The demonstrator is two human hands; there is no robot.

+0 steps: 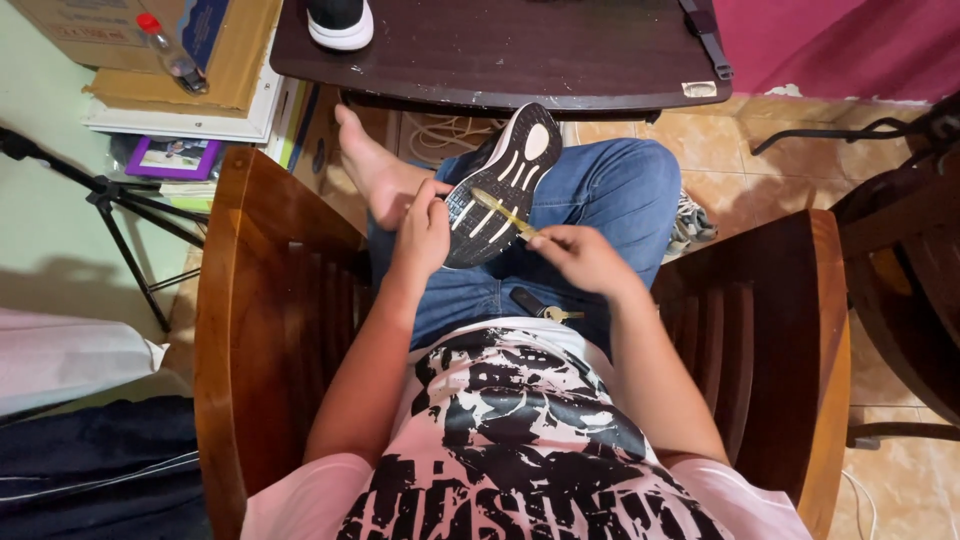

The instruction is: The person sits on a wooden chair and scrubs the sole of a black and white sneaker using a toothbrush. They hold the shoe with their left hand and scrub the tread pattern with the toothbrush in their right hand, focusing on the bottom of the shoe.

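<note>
- Head view, looking down at a seated person's lap, legs in blue jeans [610, 190], pink T-shirt with black print [520, 440].
- Black sports shoe with black-and-white ribbed sole [500, 185] lies sole-up across the lap, toe end pointing away toward the table, heel end near the hands.
- Left hand [425, 230] grips the shoe's left edge near the heel; fingers curled tight around the rim, thumb on the sole side. Closed on the shoe, not spread.
- Right hand [580, 255] pinches the near end of a thin yellowish stick-like tool [503, 210] between thumb and fingertips; fingers pressed together on it.
- Tool lies slantwise across the sole, far tip touching the sole's grooves at about the middle; what it is made of, can't tell.
- Bunch of keys with a dark fob [540, 307] rests on the lap just below the right hand, not touched.
- Bare foot [375, 165] sticks out left of the shoe, near the left hand.
- Person sits on a brown wooden chair with slatted armrests [260, 300], arms either side of the lap.
- Dark brown wooden table [500, 60] ahead; a second black-and-white shoe [340, 22] stands on its far edge, well apart from the hands.
- Left: black tripod legs [110, 215], plastic bottle with red cap [168, 52] on cardboard.
- Floor: tan tiles [720, 140].
</note>
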